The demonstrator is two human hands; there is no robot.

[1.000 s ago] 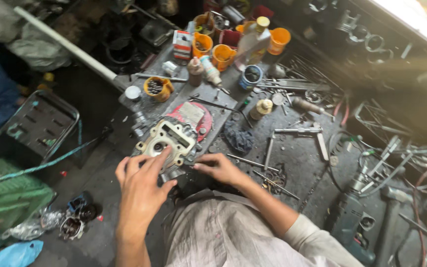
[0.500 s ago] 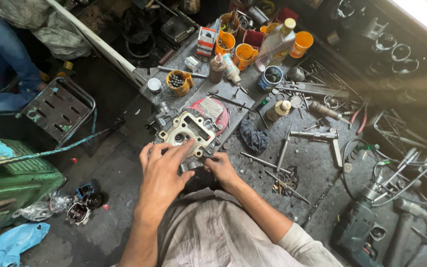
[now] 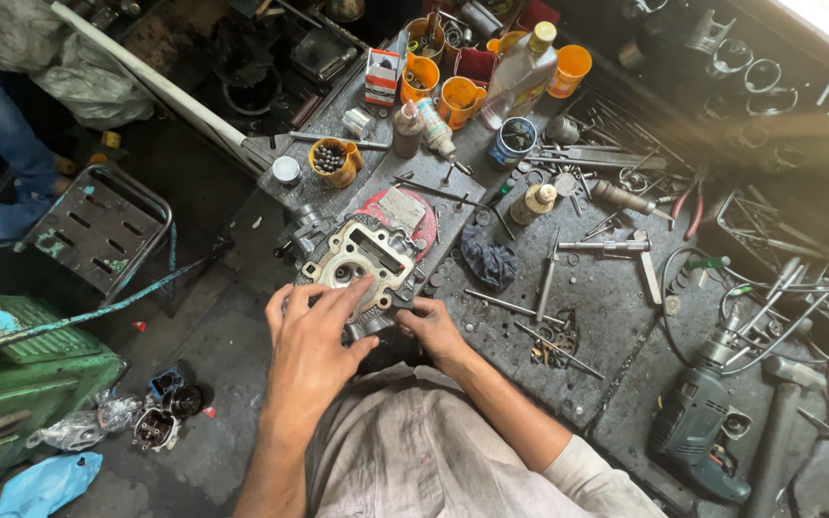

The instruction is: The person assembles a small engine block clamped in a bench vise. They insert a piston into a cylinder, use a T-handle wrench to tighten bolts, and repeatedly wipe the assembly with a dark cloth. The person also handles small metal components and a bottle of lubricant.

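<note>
A grey metal engine cylinder head [image 3: 362, 257] with a large round bore lies on the greasy workbench [image 3: 606, 307] in front of me. My left hand [image 3: 314, 331] rests flat on its near edge, fingers spread over the gasket face. My right hand [image 3: 431, 328] grips the part's near right corner from the side. A red cover plate [image 3: 414, 206] lies just beyond the cylinder head.
Orange cups [image 3: 461, 96], a plastic bottle [image 3: 520, 67], a cup of small balls [image 3: 330, 159], loose screwdrivers, bolts and a dark rag [image 3: 489, 261] crowd the bench. An electric drill [image 3: 707, 417] lies at the right. A metal stool [image 3: 98, 230] and green crate [image 3: 21, 374] stand left.
The view has shifted so the bench sits more to the right and upward. Both hands stay on the cylinder head, the left sliding slightly over its face.
</note>
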